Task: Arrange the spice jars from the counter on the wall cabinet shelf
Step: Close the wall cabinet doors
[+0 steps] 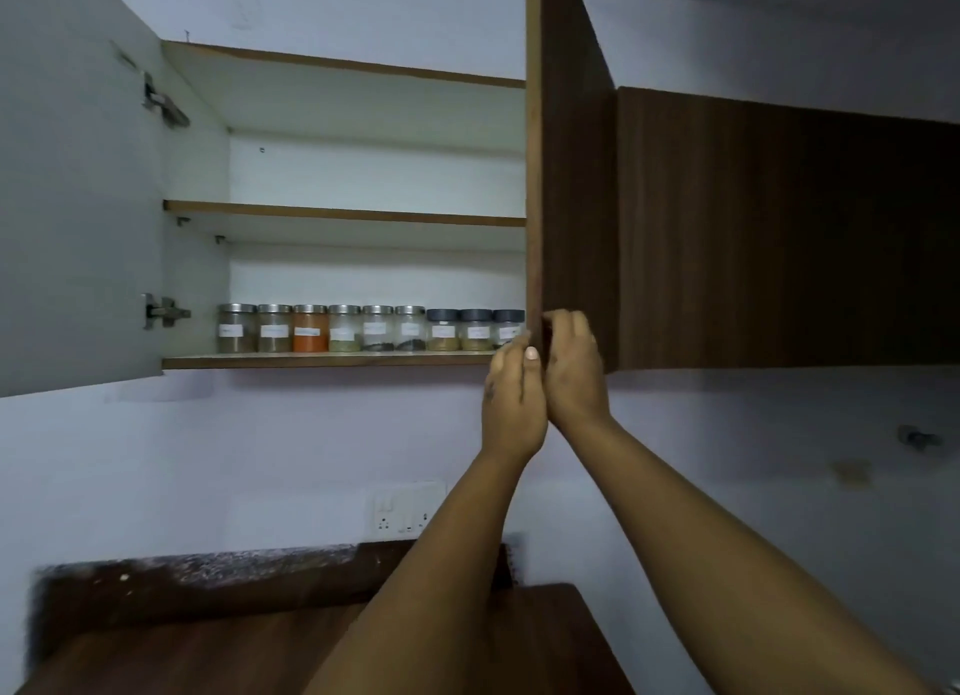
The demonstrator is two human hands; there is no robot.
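1. Jars first: the spice jars [370, 329] stand in one tight row on the bottom shelf [322, 360] of the wall cabinet, just left of your hands and about level with your fingertips. Nine show; the last sits partly behind the door edge.
2. Arranging looks done. The counter [218, 647] below your forearms shows no jars in the part you can see.
3. Your left hand [511, 408] lies with straight fingers against the near edge of the right door [571, 175]; your right hand [574, 369] curls its fingers round that same edge.
4. What seems left is closing the doors.
5. Room: the left door [78, 201] stands wide open, well away to your left. Keep your left thumb off the shelf lip as the door swings.
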